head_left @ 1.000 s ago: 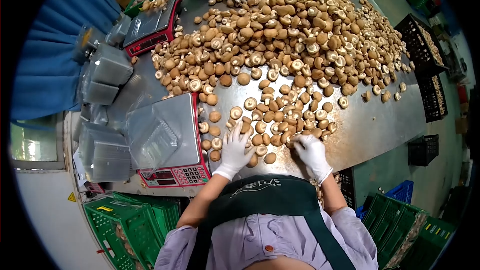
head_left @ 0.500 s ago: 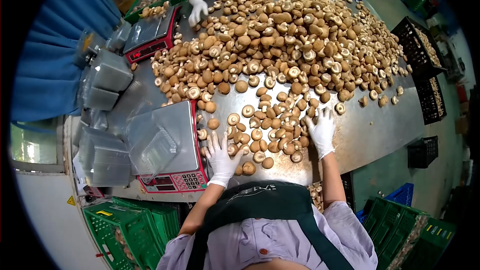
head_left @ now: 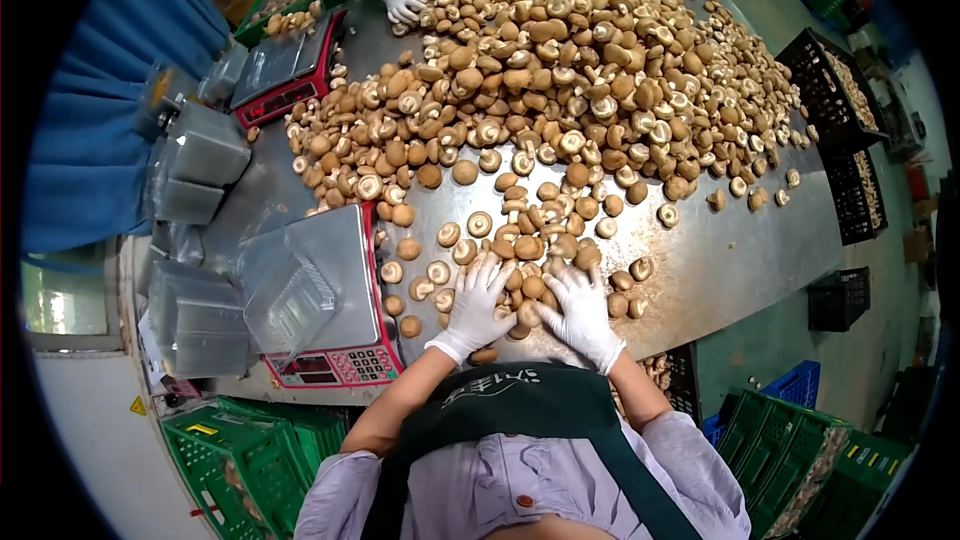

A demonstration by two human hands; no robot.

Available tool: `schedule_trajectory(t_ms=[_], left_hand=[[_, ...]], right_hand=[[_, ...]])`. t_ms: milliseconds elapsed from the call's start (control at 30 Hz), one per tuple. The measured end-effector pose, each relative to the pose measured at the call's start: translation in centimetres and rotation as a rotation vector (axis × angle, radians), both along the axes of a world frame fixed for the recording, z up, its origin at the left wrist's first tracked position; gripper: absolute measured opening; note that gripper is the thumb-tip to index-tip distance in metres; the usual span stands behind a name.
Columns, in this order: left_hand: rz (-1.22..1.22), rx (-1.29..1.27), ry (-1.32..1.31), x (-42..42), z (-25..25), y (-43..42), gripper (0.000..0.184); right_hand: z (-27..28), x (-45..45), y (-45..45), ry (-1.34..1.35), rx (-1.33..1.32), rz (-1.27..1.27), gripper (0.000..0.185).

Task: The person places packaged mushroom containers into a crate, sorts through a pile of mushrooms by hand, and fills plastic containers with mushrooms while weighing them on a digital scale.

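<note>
Both my hands wear white gloves and lie low on the metal table (head_left: 740,285). My left hand (head_left: 477,312) has its fingers spread against the left side of a small cluster of mushrooms (head_left: 530,285). On the right side of that cluster my right hand (head_left: 582,315) rests with fingers apart, touching mushrooms. Neither hand is closed round one. Several loose mushrooms (head_left: 400,248) lie left of my left hand, and a few (head_left: 628,290) lie right of my right hand. Beyond them spreads a large heap of mushrooms (head_left: 560,70).
A red scale (head_left: 355,365) holding a clear plastic tray (head_left: 295,300) stands at left, beside stacked clear trays (head_left: 200,325). A second scale (head_left: 290,95) is farther back. Across the table a co-worker's gloved hands (head_left: 400,2) touch the heap. Black crates (head_left: 835,90) stand at right.
My right hand has moved left and down, and my left hand slightly right, so they are closer together around the mushrooms. The co-worker's hands have shifted at the heap's far edge.
</note>
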State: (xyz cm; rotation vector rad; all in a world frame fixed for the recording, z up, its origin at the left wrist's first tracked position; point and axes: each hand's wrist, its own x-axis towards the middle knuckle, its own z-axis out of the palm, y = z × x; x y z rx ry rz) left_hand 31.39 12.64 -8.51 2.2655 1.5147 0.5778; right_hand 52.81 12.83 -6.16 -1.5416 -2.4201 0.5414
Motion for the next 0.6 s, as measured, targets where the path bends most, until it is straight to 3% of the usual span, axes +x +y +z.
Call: schedule_trajectory(t_ms=[33,67,133,267,333,433,533,600], left_hand=[[-0.030,-0.044,-0.026,-0.6,0.1,-0.6,0.075],[-0.027,-0.050,-0.022,-1.2,0.5,-1.2,0.075],[0.048,-0.008,-0.103,-2.4,1.2,-2.5,0.065],[0.410,0.139,-0.008,-5.2,0.8,-5.7,0.062],[0.537,0.107,0.028,-5.9,-0.3,-6.9,0.064],[0.507,0.075,0.051,-6.1,-2.0,-7.8,0.066],[0.579,0.051,-0.101,-5.4,-1.2,-7.0,0.062],[0.592,0.082,-0.196,-5.3,-1.1,-6.8,0.055]], right_hand=[[0.1,-0.3,-0.7,0.143,0.054,0.011,0.054],[0.7,-0.1,-1.4,0.353,-0.112,-0.045,0.045],[1.7,1.6,-1.0,0.430,0.016,-0.046,0.036],[1.4,6.3,0.0,0.550,0.282,-0.511,0.024],[-2.1,9.5,0.6,0.547,0.259,-0.746,0.025],[-5.4,11.3,1.9,0.511,0.227,-0.805,0.025],[-6.2,10.6,3.3,0.500,0.217,-0.699,0.027],[-6.1,9.4,5.1,0.856,0.119,-0.706,0.031]])
